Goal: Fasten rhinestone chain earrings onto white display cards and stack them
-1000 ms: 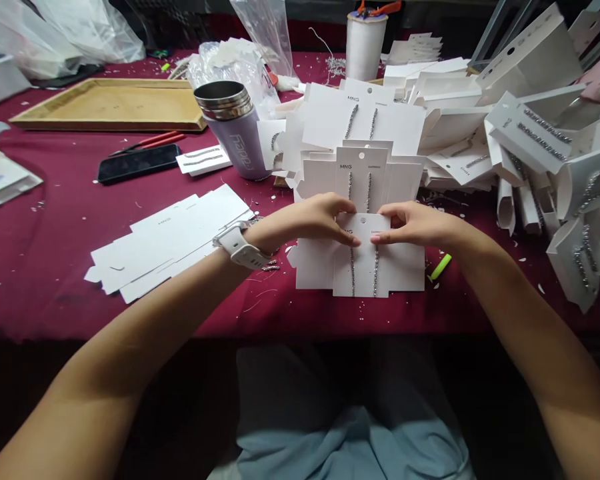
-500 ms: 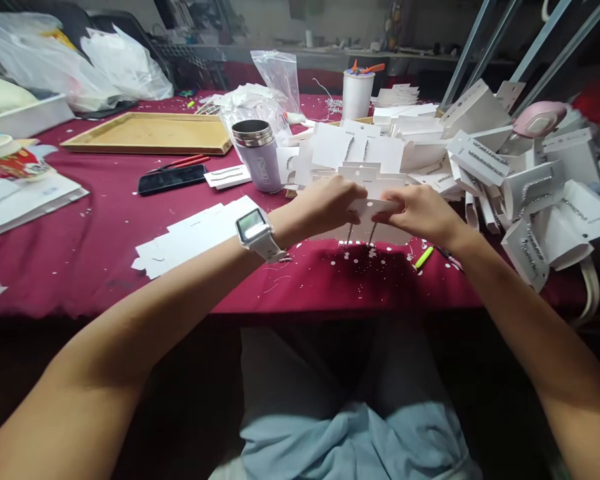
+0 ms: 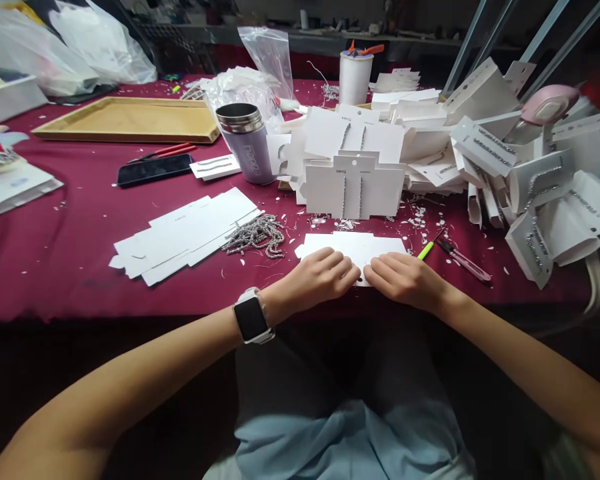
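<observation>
A white card [image 3: 353, 245] lies near the table's front edge, its near side between my hands. My left hand [image 3: 327, 273], with a white watch on the wrist, has its fingers curled on the card's near left part. Close beside it, my right hand [image 3: 397, 277] grips the near right part, fingers curled too. Behind them stands a white card with two silver chains [image 3: 353, 190], in front of a similar one. To the left are a heap of silver chains [image 3: 256, 235] and a stack of flat white cards [image 3: 180, 233].
A lime-green tool [image 3: 425, 250] and pink tweezers [image 3: 465, 262] lie right of my hands. Many folded cards [image 3: 530, 247] pile up at the right. Farther left are a lilac tumbler [image 3: 253, 155], a phone [image 3: 155, 170] and a wooden tray [image 3: 130, 137].
Both hands have come down and nearer from the standing cards. The card with chains now stands released, and my hands are on a flat card. The chain heap has come into view.
</observation>
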`<state>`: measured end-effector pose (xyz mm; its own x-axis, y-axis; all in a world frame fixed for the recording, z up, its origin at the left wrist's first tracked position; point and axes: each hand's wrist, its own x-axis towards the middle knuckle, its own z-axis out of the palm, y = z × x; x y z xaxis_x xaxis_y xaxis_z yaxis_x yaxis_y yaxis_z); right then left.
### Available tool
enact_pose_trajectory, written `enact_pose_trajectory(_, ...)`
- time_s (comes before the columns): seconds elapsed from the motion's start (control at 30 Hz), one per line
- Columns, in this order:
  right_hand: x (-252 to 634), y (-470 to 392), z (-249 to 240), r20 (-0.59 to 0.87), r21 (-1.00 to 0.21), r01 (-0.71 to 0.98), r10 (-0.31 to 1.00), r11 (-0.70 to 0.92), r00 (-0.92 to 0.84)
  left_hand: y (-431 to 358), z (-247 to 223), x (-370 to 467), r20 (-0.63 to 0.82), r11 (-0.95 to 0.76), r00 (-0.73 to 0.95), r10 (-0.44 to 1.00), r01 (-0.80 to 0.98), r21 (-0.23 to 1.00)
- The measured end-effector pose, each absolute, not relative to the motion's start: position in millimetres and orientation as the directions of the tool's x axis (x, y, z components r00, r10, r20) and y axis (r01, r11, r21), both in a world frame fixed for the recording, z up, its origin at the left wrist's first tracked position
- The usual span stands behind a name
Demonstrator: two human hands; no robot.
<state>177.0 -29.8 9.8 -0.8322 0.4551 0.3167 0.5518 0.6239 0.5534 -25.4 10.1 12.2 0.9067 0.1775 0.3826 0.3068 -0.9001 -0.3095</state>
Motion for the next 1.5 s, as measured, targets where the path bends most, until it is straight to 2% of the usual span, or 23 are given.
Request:
enact_pose_trajectory(0.13, 179.0, -30.0, 4.6, 0.333, 0.559, 0.515, 0.393, 0.65, -0.857, 11.7, 3.9, -32.1, 0.404, -0.919, 0.905, 0.134, 0.266, -0.292)
enact_pose_trajectory(0.27, 185.1, -26.1, 11.4, 0.331, 0.459, 0.527, 0.413, 0.715, -0.848, 19.2, 4.6, -40.7, 0.439, -0.962, 0.896, 0.066, 0.174, -0.211)
enact_pose_trajectory(0.43, 200.4, -25.6, 22.1, 0.218, 0.18, 0.547, 0.509, 0.818, -0.833, 21.3, 3.2, -44.5, 0.444, -0.986, 0.893, 0.075, 0.134, -0.103)
enact_pose_trajectory(0.53, 206.1, -27.8, 27.3, 0.16, -0.013, 0.591, 0.585, 0.806, -0.795, 22.8, 3.5, -42.4, 0.405, -0.977, 0.897, 0.174, 0.209, -0.043)
enact_pose_trajectory(0.63, 202.8, -26.5, 28.6, 0.167, -0.105, 0.647, 0.655, 0.755, -0.737, 28.9, 5.9, -38.0, 0.319, -0.959, 0.906, 0.277, 0.28, 0.039)
enact_pose_trajectory(0.83, 183.1, -13.2, 17.6, 0.253, -0.016, 0.672, 0.653, 0.74, -0.714, 49.9, 14.6, -27.1, 0.158, -0.988, 0.977, 0.142, 0.132, 0.077)
enact_pose_trajectory(0.93, 180.5, -9.2, 14.1, 0.246, -0.048, 0.676, 0.665, 0.735, -0.705, 58.0, 17.4, -23.9, 0.132, -0.991, 0.986, 0.101, 0.087, 0.105)
enact_pose_trajectory(1.07, 183.5, -8.2, 14.1, 0.25, -0.126, 0.661, 0.668, 0.74, -0.701, 60.8, 15.2, -23.8, 0.152, -0.995, 0.988, 0.028, 0.014, 0.094)
enact_pose_trajectory(1.17, 185.3, -8.6, 13.7, 0.249, -0.169, 0.658, 0.678, 0.734, -0.692, 57.8, 9.9, -25.6, 0.2, -0.989, 0.976, 0.082, 0.054, 0.14)
enact_pose_trajectory(1.27, 185.0, -8.4, 12.5, 0.261, -0.151, 0.65, 0.664, 0.745, -0.7, 53.3, 4.8, -28.1, 0.241, -0.983, 0.963, 0.123, 0.084, 0.165)
enact_pose_trajectory(1.4, 182.8, -7.9, 12.5, 0.272, -0.086, 0.629, 0.625, 0.773, -0.731, 47.5, 1.5, -32.1, 0.271, -0.994, 0.958, 0.097, 0.081, 0.072)
enact_pose_trajectory(1.5, 183.4, -7.7, 15.4, 0.249, -0.093, 0.612, 0.614, 0.785, -0.749, 44.0, 0.9, -34.7, 0.324, -0.995, 0.941, 0.098, 0.096, 0.023)
